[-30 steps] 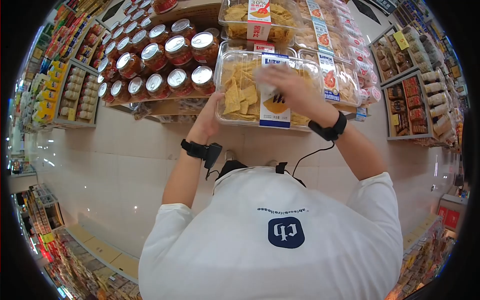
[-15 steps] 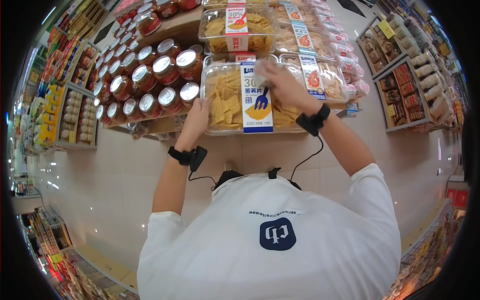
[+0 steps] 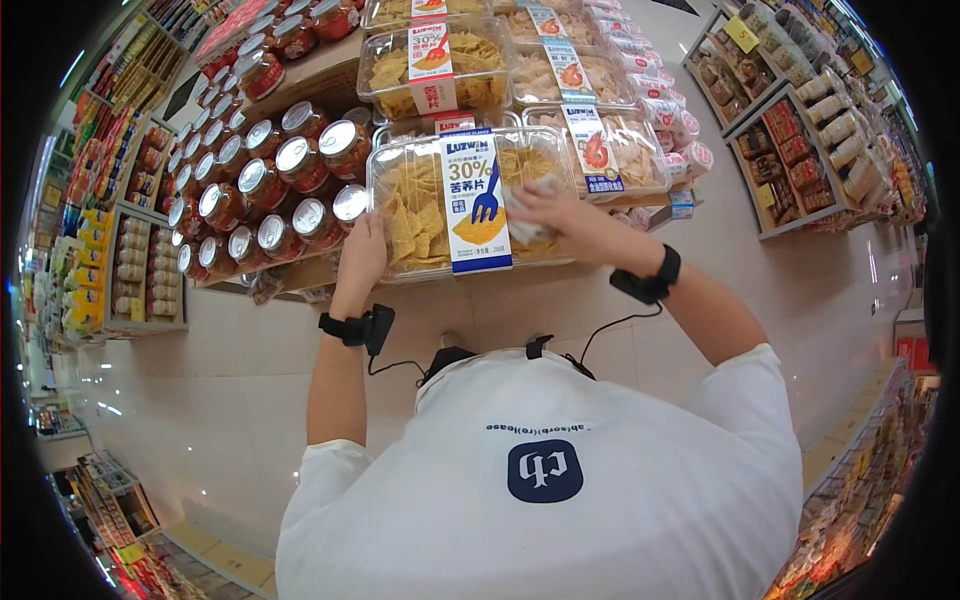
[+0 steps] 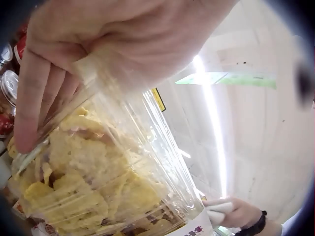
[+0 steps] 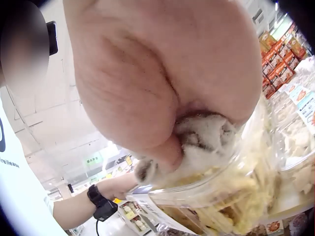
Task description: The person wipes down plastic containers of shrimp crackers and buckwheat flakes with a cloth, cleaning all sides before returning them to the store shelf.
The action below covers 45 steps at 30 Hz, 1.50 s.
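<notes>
A clear plastic box of yellow chips [image 3: 405,225] with a white and blue paper label [image 3: 477,215] lies at the front of the display. At its left side, my left hand [image 3: 362,255] holds the edge; in the left wrist view its fingers [image 4: 30,105] run down the box wall. My right hand [image 3: 570,220] has a crumpled whitish cloth [image 5: 209,133] bunched under its palm and presses it on the lid, just right of the label. The right wrist view shows the thumb against the cloth, while the other fingertips are hidden there.
Stacked glass jars with silver lids [image 3: 262,182] stand to the left. Behind are more chip boxes with red labels [image 3: 430,65]; to the right sit boxes of pale snacks [image 3: 630,145] and white-and-pink packs [image 3: 660,115]. Shelving [image 3: 800,180] stands farther right across the tiled floor [image 3: 240,420].
My right hand has wiped the cloth from the label's upper part to the lid right of it. The left hand keeps to the box's left edge. The whole display has shifted left in view.
</notes>
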Each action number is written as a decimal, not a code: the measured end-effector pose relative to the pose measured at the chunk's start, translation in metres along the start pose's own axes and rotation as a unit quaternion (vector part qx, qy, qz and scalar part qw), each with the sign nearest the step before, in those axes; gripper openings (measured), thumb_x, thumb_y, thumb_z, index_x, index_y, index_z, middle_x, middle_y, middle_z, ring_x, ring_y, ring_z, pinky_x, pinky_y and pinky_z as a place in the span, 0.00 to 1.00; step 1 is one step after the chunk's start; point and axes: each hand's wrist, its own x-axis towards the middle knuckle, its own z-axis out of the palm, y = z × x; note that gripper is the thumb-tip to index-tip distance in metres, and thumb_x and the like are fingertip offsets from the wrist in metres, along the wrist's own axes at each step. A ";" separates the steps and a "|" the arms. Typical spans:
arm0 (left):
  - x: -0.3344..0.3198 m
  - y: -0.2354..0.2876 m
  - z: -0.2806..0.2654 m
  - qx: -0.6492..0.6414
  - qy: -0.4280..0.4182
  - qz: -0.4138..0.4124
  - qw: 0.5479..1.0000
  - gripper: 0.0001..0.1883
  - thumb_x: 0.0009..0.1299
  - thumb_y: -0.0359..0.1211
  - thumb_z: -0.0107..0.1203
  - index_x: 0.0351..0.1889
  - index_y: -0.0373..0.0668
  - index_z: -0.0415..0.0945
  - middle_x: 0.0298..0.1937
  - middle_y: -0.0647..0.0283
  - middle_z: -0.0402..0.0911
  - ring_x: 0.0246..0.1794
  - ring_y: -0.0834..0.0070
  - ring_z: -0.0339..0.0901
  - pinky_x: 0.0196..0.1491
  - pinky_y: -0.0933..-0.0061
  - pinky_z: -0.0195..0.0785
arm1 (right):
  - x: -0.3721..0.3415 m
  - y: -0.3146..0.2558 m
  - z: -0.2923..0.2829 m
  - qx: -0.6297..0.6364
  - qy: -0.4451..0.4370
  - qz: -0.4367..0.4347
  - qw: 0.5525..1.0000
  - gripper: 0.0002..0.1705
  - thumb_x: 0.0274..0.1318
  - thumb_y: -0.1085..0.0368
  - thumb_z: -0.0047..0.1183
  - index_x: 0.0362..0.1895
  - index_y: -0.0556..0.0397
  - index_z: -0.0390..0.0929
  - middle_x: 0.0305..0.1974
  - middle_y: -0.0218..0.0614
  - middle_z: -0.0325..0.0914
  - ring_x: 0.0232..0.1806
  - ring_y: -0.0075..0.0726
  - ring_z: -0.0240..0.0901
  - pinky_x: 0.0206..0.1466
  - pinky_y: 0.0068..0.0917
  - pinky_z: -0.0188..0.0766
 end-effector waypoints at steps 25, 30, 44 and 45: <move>-0.043 0.026 0.011 -0.123 0.158 0.194 0.960 0.20 0.85 0.41 0.37 0.60 0.35 0.70 0.53 0.41 0.82 0.54 0.48 0.81 0.53 0.57 0.72 | -0.024 0.011 0.010 0.237 0.438 0.168 0.851 0.26 0.63 0.66 0.63 0.62 0.62 0.71 0.53 0.37 0.79 0.54 0.28 0.74 0.59 0.28 0.71; -0.039 0.052 -0.002 -0.335 0.146 0.311 0.878 0.15 0.82 0.33 0.47 0.62 0.36 0.62 0.55 0.58 0.72 0.59 0.77 0.68 0.62 0.74 0.64 | -0.026 0.031 0.019 0.252 0.464 0.096 0.844 0.24 0.60 0.69 0.66 0.58 0.59 0.73 0.49 0.33 0.80 0.50 0.28 0.76 0.54 0.27 0.73; -0.043 0.057 -0.008 -0.215 0.304 0.444 0.815 0.20 0.70 0.37 0.67 0.41 0.43 0.62 0.31 0.66 0.64 0.27 0.79 0.58 0.31 0.78 0.56 | -0.041 0.009 -0.034 0.523 0.491 0.037 0.696 0.23 0.67 0.72 0.56 0.65 0.54 0.70 0.59 0.35 0.76 0.59 0.30 0.73 0.63 0.27 0.69; -0.044 0.062 -0.007 -0.216 0.302 0.444 0.815 0.20 0.70 0.37 0.67 0.41 0.43 0.62 0.31 0.66 0.64 0.27 0.79 0.58 0.31 0.78 0.56 | -0.030 -0.005 -0.036 0.412 0.455 -0.028 0.789 0.24 0.67 0.73 0.54 0.66 0.54 0.70 0.61 0.37 0.74 0.62 0.34 0.72 0.66 0.31 0.67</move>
